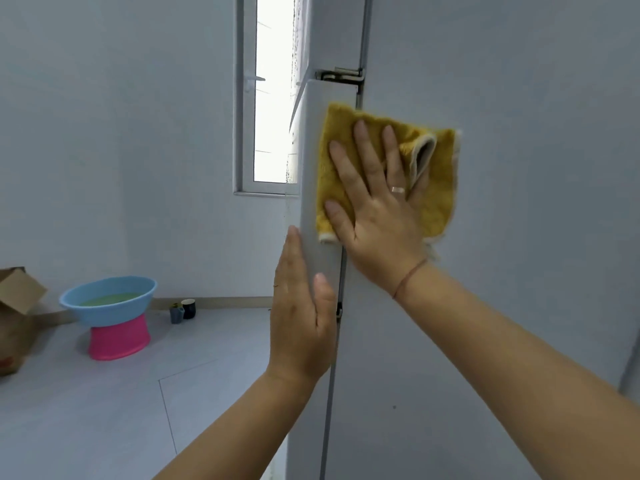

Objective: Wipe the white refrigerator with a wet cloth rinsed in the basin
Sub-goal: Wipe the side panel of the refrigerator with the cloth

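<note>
Just below the metal hinge [341, 76] of the white refrigerator [519, 202], the right hand [377, 216] presses a yellow terry cloth [440, 195] flat, fingers straight and spread. Farther below the hinge, the left hand [299, 317] lies straight-fingered, apparently bracing the door edge [320, 202]. The wiping step is in hand; the next move calls for steady downward strokes.

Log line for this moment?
step: wiping | right hand: presses yellow cloth flat on refrigerator, below hinge | left hand: flat on door edge | basin: on pink stool
</note>
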`<move>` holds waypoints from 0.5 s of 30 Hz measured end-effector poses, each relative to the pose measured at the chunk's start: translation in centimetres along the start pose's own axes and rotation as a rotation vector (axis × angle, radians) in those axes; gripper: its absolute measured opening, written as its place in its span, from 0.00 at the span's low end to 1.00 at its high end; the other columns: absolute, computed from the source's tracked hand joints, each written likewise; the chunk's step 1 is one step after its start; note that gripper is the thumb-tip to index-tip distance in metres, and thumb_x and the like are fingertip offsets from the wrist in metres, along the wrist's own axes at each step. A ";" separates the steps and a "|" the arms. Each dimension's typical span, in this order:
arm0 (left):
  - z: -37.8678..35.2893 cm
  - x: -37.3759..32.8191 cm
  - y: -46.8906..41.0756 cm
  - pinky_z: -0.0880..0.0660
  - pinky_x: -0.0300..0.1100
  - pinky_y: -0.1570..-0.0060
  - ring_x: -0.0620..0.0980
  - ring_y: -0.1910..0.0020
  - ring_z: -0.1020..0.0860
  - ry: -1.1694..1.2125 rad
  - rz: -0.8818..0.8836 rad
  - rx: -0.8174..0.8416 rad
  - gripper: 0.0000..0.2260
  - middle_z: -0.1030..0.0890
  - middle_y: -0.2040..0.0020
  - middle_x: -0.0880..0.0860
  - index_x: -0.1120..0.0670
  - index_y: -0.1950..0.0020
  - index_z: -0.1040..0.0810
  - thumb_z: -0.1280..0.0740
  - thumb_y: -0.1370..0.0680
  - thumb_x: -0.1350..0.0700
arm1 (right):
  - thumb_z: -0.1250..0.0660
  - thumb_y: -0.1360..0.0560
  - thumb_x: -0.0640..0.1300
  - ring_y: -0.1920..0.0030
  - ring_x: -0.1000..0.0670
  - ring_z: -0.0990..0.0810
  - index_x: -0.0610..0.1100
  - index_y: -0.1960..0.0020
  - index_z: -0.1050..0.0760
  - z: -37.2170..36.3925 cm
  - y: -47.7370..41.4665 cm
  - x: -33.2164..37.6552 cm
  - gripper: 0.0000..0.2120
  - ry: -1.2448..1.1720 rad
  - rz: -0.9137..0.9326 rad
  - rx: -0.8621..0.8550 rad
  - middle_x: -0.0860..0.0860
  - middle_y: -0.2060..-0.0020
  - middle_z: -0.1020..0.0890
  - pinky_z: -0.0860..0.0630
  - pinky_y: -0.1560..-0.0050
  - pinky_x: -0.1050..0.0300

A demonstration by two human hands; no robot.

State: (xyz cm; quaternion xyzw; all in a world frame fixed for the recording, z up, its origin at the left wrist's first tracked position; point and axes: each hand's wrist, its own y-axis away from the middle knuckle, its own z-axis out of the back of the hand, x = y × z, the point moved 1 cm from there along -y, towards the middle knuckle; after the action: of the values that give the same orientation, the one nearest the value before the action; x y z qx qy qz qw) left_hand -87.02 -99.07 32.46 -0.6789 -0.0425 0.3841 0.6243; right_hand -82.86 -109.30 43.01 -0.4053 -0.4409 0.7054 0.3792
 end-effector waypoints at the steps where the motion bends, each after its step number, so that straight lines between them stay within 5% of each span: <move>1: 0.2 0.1 0.0 0.47 0.32 0.27 0.38 0.24 0.46 0.027 0.006 -0.005 0.26 0.44 0.23 0.47 0.55 0.23 0.48 0.52 0.21 0.50 | 0.50 0.21 0.60 0.23 0.42 0.51 0.52 0.23 0.45 -0.5 2.0 0.5 0.28 0.001 0.010 0.018 0.48 0.23 0.46 0.52 0.30 0.29; 8: 0.6 1.1 2.2 0.43 0.38 0.26 0.39 0.24 0.45 -0.008 0.019 0.050 0.27 0.44 0.22 0.47 0.50 0.22 0.49 0.48 0.21 0.51 | 0.53 0.19 0.60 0.23 0.42 0.52 0.54 0.22 0.52 -3.9 15.9 3.8 0.28 -0.033 0.019 0.159 0.50 0.22 0.51 0.46 0.32 0.28; 15: 0.4 2.5 5.7 0.52 0.19 0.35 0.35 0.24 0.52 -0.110 0.049 0.154 0.34 0.53 0.21 0.42 0.45 0.21 0.56 0.41 0.23 0.51 | 0.54 0.19 0.57 0.22 0.43 0.54 0.55 0.25 0.41 -5.6 25.2 5.4 0.23 -0.046 0.047 0.315 0.52 0.22 0.51 0.45 0.35 0.29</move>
State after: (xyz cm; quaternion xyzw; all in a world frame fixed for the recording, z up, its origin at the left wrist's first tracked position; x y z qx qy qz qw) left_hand -87.89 -98.63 26.32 -0.6077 -0.0304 0.4382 0.6617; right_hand -84.34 -110.86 16.71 -0.3350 -0.3238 0.7834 0.4112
